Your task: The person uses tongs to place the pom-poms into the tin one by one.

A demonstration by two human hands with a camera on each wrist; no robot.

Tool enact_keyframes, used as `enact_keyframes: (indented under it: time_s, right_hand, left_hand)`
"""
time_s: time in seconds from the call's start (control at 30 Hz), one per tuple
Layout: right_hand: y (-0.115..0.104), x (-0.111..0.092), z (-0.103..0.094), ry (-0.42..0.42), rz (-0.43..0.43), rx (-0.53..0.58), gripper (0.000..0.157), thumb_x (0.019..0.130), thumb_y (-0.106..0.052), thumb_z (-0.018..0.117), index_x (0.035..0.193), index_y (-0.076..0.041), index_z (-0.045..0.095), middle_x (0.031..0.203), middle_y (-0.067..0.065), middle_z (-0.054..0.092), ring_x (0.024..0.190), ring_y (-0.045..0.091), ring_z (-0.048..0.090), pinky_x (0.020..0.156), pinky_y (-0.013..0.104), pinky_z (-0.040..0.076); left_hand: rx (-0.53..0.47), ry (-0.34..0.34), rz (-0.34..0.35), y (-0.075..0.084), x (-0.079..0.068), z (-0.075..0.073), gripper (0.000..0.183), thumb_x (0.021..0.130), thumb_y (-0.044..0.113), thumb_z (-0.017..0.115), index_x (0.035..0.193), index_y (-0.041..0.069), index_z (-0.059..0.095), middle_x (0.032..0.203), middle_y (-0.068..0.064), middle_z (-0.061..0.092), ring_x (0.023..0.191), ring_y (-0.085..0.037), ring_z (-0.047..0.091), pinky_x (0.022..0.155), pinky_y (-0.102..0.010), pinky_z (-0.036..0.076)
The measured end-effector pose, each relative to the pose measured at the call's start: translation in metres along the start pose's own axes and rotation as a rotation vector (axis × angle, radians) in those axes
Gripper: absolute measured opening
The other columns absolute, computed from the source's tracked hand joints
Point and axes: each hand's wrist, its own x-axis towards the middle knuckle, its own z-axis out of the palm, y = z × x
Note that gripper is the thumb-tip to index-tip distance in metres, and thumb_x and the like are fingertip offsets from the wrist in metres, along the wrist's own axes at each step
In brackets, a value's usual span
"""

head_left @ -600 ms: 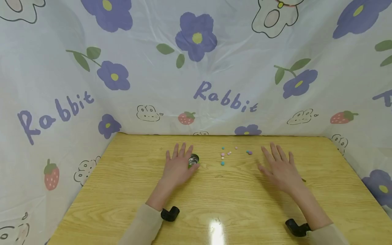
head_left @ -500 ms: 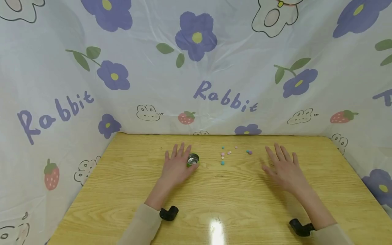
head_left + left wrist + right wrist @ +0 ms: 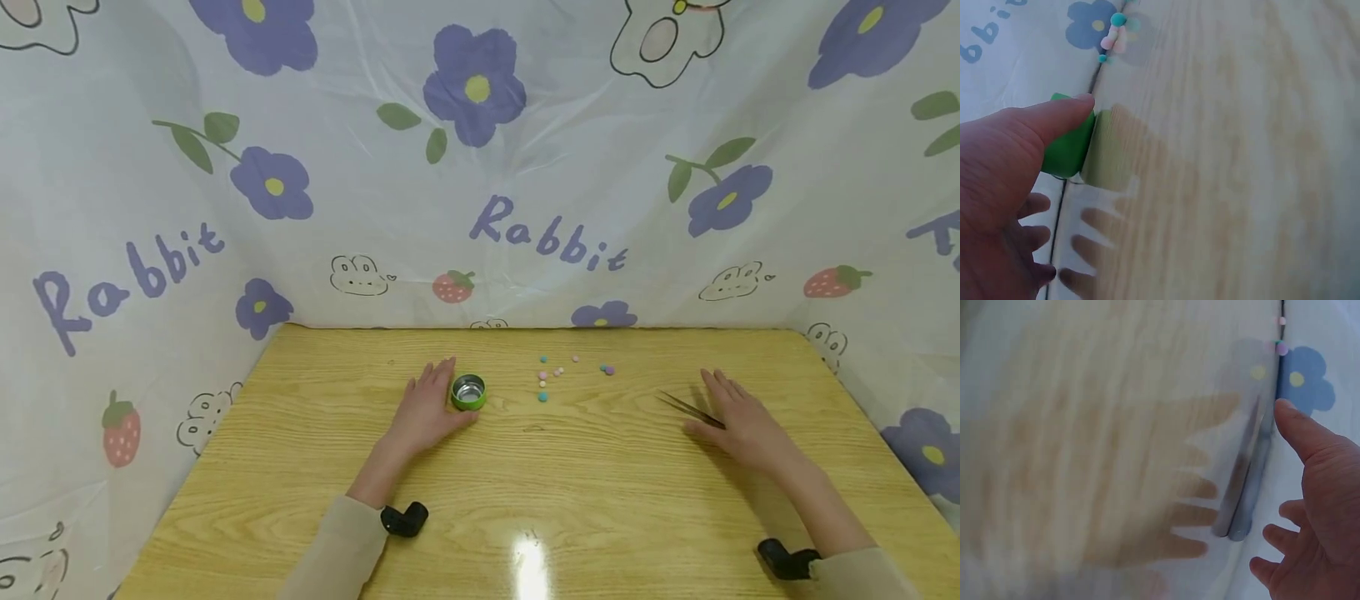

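A small round green tin (image 3: pixel 468 405) with a silvery inside stands upright on the table. My left hand (image 3: pixel 426 414) curves around its left side, thumb in front and fingers behind. In the left wrist view the thumb overlaps the green tin (image 3: pixel 1067 150); contact is hard to tell. A pair of slim tweezers (image 3: pixel 702 416) lies on the table, tips pointing left and away. Over its near end is my right hand (image 3: pixel 752 429), thumb and fingers apart. In the right wrist view a gap shows between that hand (image 3: pixel 1329 506) and the tweezers (image 3: pixel 1249 497).
Several tiny pink, white, blue and purple balls lie scattered between the hands, among them a blue ball (image 3: pixel 543 397) and a purple ball (image 3: pixel 610 371). The glossy wooden table (image 3: pixel 525 483) ends against a patterned curtain (image 3: pixel 405 192) at the back and sides.
My right hand has moved right and toward me, and the tweezers now show beside it. My left hand has shifted slightly left and nearer, its thumb in front of the tin.
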Motion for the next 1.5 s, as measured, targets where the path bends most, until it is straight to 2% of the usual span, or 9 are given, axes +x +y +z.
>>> enact_keyframes:
  time_s: [0.17,0.33,0.4,0.53,0.73,1.0,1.2,1.33,1.5]
  right_hand:
    - [0.009,-0.003,0.003,-0.023,0.013,0.110,0.096,0.098,-0.038,0.072,0.158,0.013,0.016,0.155,0.044,0.023,0.139,0.063,0.025,0.108,0.075,0.027]
    - [0.012,-0.004,0.005,-0.046,0.067,0.206,0.100,0.096,-0.040,0.073,0.159,0.011,0.015,0.156,0.042,0.023,0.140,0.062,0.026,0.108,0.074,0.029]
    - [0.013,-0.004,0.006,-0.041,0.079,0.233,0.098,0.096,-0.040,0.074,0.159,0.010,0.018,0.156,0.041,0.023,0.140,0.062,0.025,0.108,0.074,0.028]
    - [0.016,-0.005,0.008,-0.026,0.067,0.273,0.084,0.096,-0.034,0.075,0.153,0.012,0.034,0.157,0.040,0.025,0.142,0.061,0.021,0.108,0.076,0.026]
    - [0.020,-0.006,0.011,0.003,0.054,0.317,0.071,0.096,-0.028,0.075,0.147,0.012,0.046,0.157,0.036,0.028,0.146,0.058,0.016,0.109,0.078,0.021]
    - [0.023,-0.008,0.011,0.057,0.050,0.317,0.058,0.096,-0.025,0.075,0.139,0.009,0.058,0.152,0.033,0.041,0.144,0.057,0.024,0.106,0.078,0.026]
    - [0.022,-0.007,0.009,0.052,0.078,0.315,0.056,0.097,-0.027,0.074,0.137,0.009,0.060,0.151,0.031,0.043,0.145,0.055,0.024,0.109,0.076,0.025]
    - [0.021,-0.008,0.009,0.078,0.077,0.320,0.051,0.097,-0.024,0.074,0.133,0.010,0.063,0.149,0.032,0.045,0.144,0.056,0.026,0.109,0.077,0.024]
    - [0.020,-0.008,0.012,0.103,0.087,0.318,0.043,0.098,-0.021,0.073,0.126,0.011,0.067,0.145,0.032,0.049,0.143,0.057,0.028,0.110,0.076,0.023]
  left_hand:
    - [-0.140,-0.002,0.005,-0.007,0.004,0.005,0.101,0.085,0.037,0.085,0.162,0.004,0.028,0.160,-0.023,0.036,0.152,-0.040,0.023,0.125,-0.054,0.012]
    - [-0.258,0.006,0.011,-0.011,0.007,0.006,0.098,0.085,0.035,0.087,0.160,0.005,0.032,0.157,-0.020,0.043,0.149,-0.039,0.030,0.126,-0.054,0.009]
    - [-0.293,0.008,0.005,-0.012,0.007,0.007,0.095,0.085,0.035,0.086,0.159,0.006,0.034,0.156,-0.018,0.045,0.150,-0.042,0.028,0.125,-0.057,0.008]
    - [-0.332,0.009,-0.004,-0.013,0.006,0.007,0.090,0.086,0.034,0.085,0.158,0.007,0.038,0.155,-0.013,0.048,0.150,-0.042,0.026,0.125,-0.057,0.004]
    - [-0.349,0.016,-0.006,-0.013,0.008,0.008,0.086,0.086,0.031,0.087,0.156,0.007,0.042,0.153,-0.012,0.051,0.147,-0.035,0.036,0.126,-0.051,-0.001]
    - [-0.335,0.054,0.016,-0.012,0.011,0.009,0.080,0.084,0.028,0.088,0.149,0.002,0.050,0.146,-0.017,0.056,0.140,-0.035,0.047,0.126,-0.052,0.001]
    - [-0.325,0.066,0.010,-0.011,0.010,0.010,0.071,0.083,0.026,0.088,0.143,0.003,0.058,0.141,-0.018,0.060,0.137,-0.038,0.049,0.126,-0.053,0.003]
    - [-0.324,0.077,0.015,-0.010,0.010,0.010,0.069,0.083,0.026,0.089,0.141,0.003,0.060,0.138,-0.018,0.062,0.137,-0.039,0.050,0.126,-0.055,0.003]
    - [-0.324,0.083,0.025,-0.011,0.010,0.011,0.066,0.083,0.025,0.089,0.139,0.003,0.061,0.136,-0.017,0.063,0.135,-0.038,0.052,0.126,-0.053,0.003]
